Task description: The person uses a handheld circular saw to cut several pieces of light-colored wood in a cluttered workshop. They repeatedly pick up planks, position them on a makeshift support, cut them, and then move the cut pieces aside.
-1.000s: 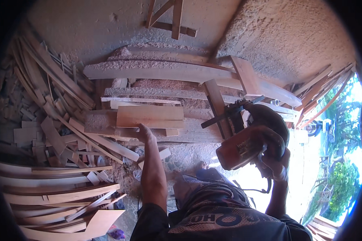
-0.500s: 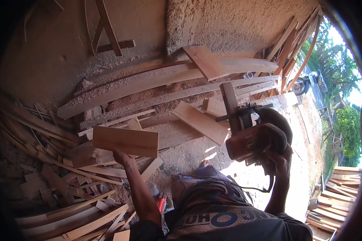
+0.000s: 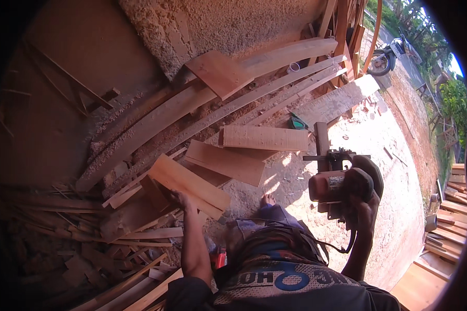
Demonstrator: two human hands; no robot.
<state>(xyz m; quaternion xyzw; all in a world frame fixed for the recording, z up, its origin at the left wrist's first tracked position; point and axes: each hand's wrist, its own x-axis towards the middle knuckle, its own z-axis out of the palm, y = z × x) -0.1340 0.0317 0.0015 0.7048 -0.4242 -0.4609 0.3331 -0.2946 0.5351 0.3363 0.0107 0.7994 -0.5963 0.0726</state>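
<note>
My left hand (image 3: 179, 200) is closed on the near edge of a short wooden board (image 3: 189, 184), which tilts down toward the right. Held up on my right is a circular saw (image 3: 342, 184) with a reddish motor housing, its handle gripped in my right hand (image 3: 366, 208). A dark cord loops from the saw toward my waist. Just beyond the held board, another short board (image 3: 224, 161) lies slanted on the timber. A dusty block of wood (image 3: 264, 138) rests behind that one. The saw is apart from all the boards.
Long dusty beams (image 3: 202, 101) run along the wall, with a reddish board (image 3: 219, 73) across them. A green and black object (image 3: 297, 121) lies near the saw. Offcuts (image 3: 83, 264) pile up at left; stacked planks (image 3: 446, 233) are at right. A motorcycle (image 3: 386, 58) stands outside.
The view has turned. The board in my left hand has tilted, its right end lower and nearer me. The saw stays in my right hand, now further from the boards on the timber.
</note>
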